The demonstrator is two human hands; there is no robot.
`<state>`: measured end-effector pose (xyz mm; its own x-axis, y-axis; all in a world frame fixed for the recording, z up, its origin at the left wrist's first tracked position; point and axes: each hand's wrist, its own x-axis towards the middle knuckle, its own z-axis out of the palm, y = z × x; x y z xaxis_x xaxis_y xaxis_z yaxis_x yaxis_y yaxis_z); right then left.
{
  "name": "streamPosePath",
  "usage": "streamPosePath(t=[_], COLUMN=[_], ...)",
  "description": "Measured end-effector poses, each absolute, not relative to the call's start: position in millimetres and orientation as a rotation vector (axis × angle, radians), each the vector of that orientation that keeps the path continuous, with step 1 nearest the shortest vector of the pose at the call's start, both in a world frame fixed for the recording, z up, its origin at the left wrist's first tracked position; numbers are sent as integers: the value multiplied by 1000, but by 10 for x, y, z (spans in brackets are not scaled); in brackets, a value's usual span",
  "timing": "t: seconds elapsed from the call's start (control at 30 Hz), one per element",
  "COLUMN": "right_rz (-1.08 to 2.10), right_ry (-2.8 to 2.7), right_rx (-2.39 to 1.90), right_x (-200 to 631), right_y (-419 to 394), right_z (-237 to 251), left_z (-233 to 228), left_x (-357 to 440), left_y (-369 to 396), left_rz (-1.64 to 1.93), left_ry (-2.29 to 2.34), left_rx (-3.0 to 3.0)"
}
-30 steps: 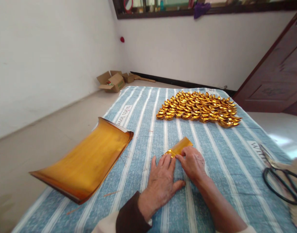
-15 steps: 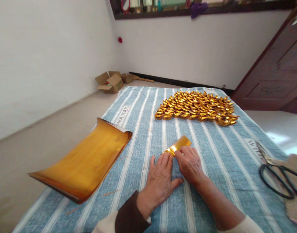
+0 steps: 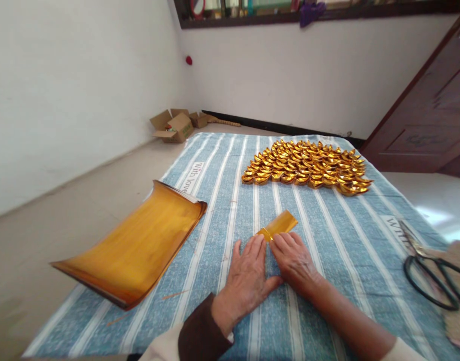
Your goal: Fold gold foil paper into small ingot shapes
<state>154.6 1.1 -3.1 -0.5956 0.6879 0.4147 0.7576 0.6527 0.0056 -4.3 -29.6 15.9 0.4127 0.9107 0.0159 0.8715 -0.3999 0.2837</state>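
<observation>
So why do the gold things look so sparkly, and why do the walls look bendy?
Head view: daylight glints off the foil ingots and the small gold paper touched by both hands; the wide lens bows the walls and cloth edges; the scissors look stretched at the frame edge.

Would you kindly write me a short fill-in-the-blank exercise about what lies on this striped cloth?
1. Both the left hand and the right hand press on a small folded strip of ____ foil paper.
2. The curled stack of golden sheets lies on the person's ____ side.
3. The black-handled scissors lie at the cloth's ____ edge.

Missing words: gold; left; right
</observation>
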Motion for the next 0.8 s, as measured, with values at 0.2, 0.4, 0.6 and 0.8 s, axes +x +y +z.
streamPosePath(t=[0.2,0.4,0.6,0.8], right_rz=[-267,-267,-279,-287], right_ry=[-2476,-2459,-2430,-2387], right_rx=[-1161,-1189,-1160,-1144], right_x=[1543,1541,1538,1527], right_y=[2,-2,8,17], right_z=[-71,-80,-106,-118], left_z=[188,215,255,355], left_x=[-117,-232,-257,-160], left_y=[-293,-303,-294,-317], left_rz=[227,158,115,225], left_ry=[1625,1682,1745,1966], left_rx=[2465,2463,2465,2428])
